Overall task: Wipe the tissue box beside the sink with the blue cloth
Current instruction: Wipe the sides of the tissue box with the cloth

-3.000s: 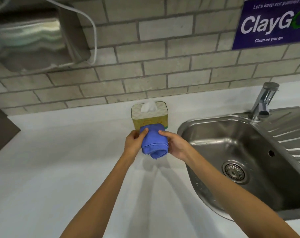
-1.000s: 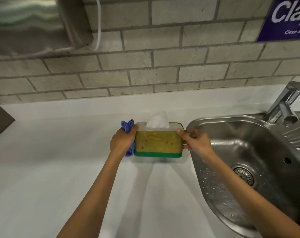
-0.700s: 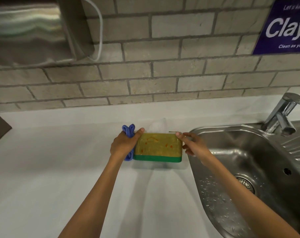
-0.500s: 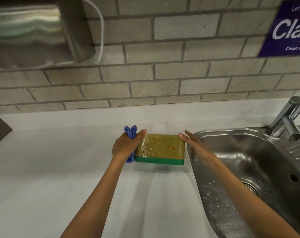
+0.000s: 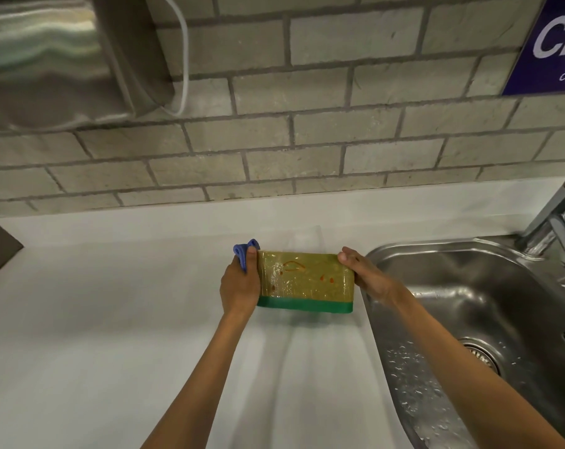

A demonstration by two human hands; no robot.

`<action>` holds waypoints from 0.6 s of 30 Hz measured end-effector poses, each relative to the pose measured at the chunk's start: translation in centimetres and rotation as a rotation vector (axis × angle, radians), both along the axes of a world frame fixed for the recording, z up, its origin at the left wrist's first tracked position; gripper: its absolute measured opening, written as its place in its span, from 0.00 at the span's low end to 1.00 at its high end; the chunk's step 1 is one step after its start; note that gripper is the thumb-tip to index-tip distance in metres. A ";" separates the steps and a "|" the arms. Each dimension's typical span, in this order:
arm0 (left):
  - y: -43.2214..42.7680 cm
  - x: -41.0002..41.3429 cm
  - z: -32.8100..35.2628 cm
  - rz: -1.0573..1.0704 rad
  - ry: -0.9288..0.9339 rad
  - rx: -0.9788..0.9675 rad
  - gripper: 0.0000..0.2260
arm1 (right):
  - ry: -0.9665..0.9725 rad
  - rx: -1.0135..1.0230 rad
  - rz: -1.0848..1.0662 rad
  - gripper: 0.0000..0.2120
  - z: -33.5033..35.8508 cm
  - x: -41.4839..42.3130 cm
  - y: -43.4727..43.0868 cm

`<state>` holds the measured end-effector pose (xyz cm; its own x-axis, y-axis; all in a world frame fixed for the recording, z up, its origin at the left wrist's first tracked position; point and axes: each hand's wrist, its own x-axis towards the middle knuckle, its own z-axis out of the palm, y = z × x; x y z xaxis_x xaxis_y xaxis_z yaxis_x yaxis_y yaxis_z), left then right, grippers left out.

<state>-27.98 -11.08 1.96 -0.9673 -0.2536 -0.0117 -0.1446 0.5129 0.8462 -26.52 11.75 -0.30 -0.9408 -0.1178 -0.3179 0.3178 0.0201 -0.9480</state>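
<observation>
The tissue box [image 5: 307, 281], yellow with a green band along its bottom and red marks on its long side, stands on the white counter [image 5: 112, 319] just left of the sink. Its long side faces me and its top is hidden. My left hand [image 5: 240, 285] presses the bunched blue cloth [image 5: 243, 254] against the box's left end; only a bit of cloth sticks out above my fingers. My right hand [image 5: 365, 275] lies against the box's right end with the fingers over its top corner.
A steel sink [image 5: 485, 319] with water drops fills the right side, its tap [image 5: 556, 218] at the far right. A steel dispenser [image 5: 54, 56] with a white cable hangs on the brick wall at upper left. A purple sign [image 5: 549, 43] is at upper right.
Three seconds ago both hands held the cloth on the box's narrow front. The box now shows its long side, the cloth is at its left end, and my right hand holds the right end.
</observation>
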 end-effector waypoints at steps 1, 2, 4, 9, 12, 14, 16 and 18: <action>0.0 0.2 -0.2 0.025 0.017 0.051 0.19 | 0.001 0.009 -0.018 0.52 0.0 0.0 0.1; 0.1 0.6 -0.4 0.045 0.057 0.112 0.19 | -0.005 0.013 -0.022 0.62 -0.1 0.0 0.2; -0.1 1.8 -0.7 0.033 0.227 0.191 0.20 | 0.006 0.020 -0.029 0.69 0.0 0.1 0.2; 0.2 4.7 -1.3 -0.234 0.456 -0.222 0.32 | -0.003 0.019 -0.026 0.68 0.5 0.0 -0.2; 0.6 5.4 -1.8 -0.349 0.470 -0.306 0.34 | -0.010 -0.002 -0.029 0.60 0.6 0.0 -0.2; 0.9 5.2 -1.5 -0.312 0.435 -0.189 0.35 | -0.013 -0.016 -0.042 0.59 0.5 0.1 -0.1; 1.7 4.7 -0.8 -0.217 0.388 -0.110 0.33 | -0.021 -0.018 -0.044 0.55 0.7 0.1 -0.2; 2.7 4.5 -0.5 -0.166 0.351 -0.191 0.37 | -0.019 -0.013 -0.053 0.56 0.8 0.1 -0.4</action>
